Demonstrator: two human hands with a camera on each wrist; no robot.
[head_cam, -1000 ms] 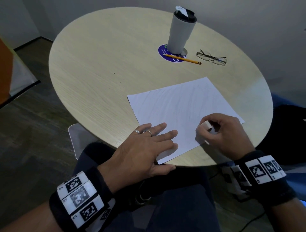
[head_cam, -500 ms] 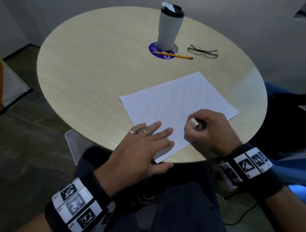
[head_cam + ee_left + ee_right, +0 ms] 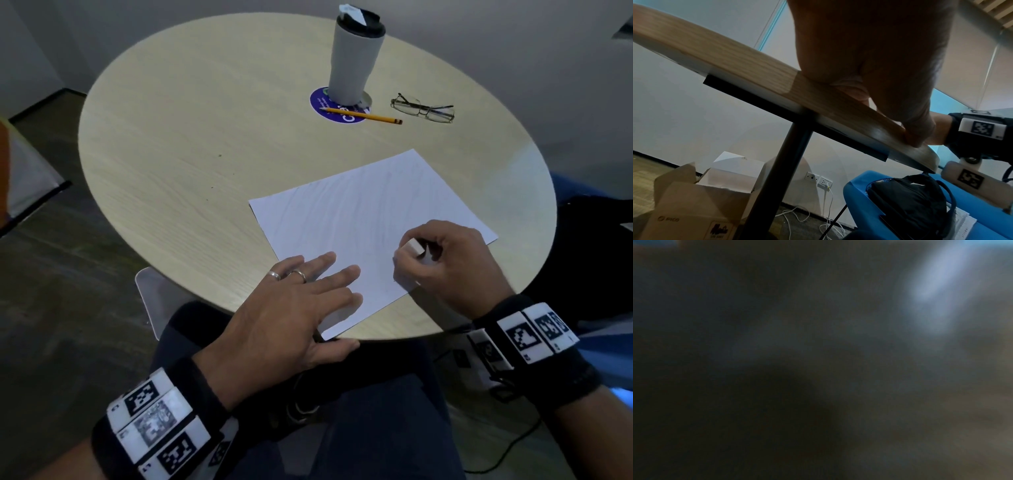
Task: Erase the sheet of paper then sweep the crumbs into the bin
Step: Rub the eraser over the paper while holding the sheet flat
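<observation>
A white sheet of paper (image 3: 363,219) lies tilted on the round wooden table (image 3: 191,144), its near corner at the table's front edge. My left hand (image 3: 308,301) lies flat with straight fingers on the sheet's near left corner and holds it down. In the left wrist view the left hand (image 3: 869,56) rests over the table's rim (image 3: 760,81). My right hand (image 3: 442,260) pinches a white eraser (image 3: 412,247) against the sheet's near right part. The right wrist view is dark and blurred. No crumbs can be made out.
At the back of the table a grey tumbler (image 3: 354,58) with a black lid stands on a blue round coaster (image 3: 320,104). A yellow pencil (image 3: 363,115) and glasses (image 3: 423,109) lie beside it. Under the table are cardboard boxes (image 3: 694,203), a black bag (image 3: 908,207) and the table post (image 3: 781,178).
My right hand with the eraser has shifted a little across the sheet's near right part. The left hand stays flat on the paper. The head view has drifted slightly.
</observation>
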